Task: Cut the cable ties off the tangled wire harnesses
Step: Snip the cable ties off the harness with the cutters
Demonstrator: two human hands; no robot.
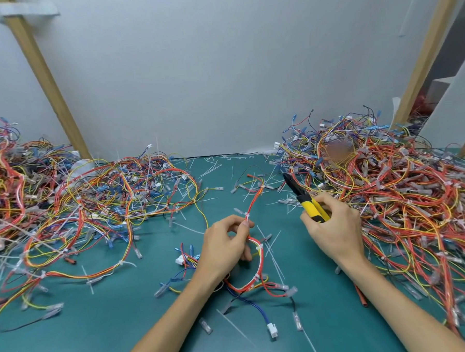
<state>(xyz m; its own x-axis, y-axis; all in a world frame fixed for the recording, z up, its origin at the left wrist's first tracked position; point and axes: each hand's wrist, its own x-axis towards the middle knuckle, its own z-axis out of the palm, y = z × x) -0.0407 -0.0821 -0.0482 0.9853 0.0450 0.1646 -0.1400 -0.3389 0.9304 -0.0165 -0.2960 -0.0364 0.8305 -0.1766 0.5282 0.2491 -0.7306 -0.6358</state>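
Note:
My left hand (225, 246) pinches a red and white wire harness (260, 257) at the middle of the green table, fingertips just below a white cable tie (247, 216) on the bundle. The harness runs up and away to another white tie (262, 186) and loops down under my wrist. My right hand (333, 224) grips yellow-handled cutters (306, 199) to the right of the harness. Their black jaws point up and left and sit apart from the wires, touching no tie.
A big tangle of red, yellow and blue wires (73, 200) covers the left of the green mat (100, 339). A larger heap (404, 193) fills the right side. Cut white tie scraps (214, 163) lie scattered at the back. A wall and two wooden posts (45, 78) stand behind.

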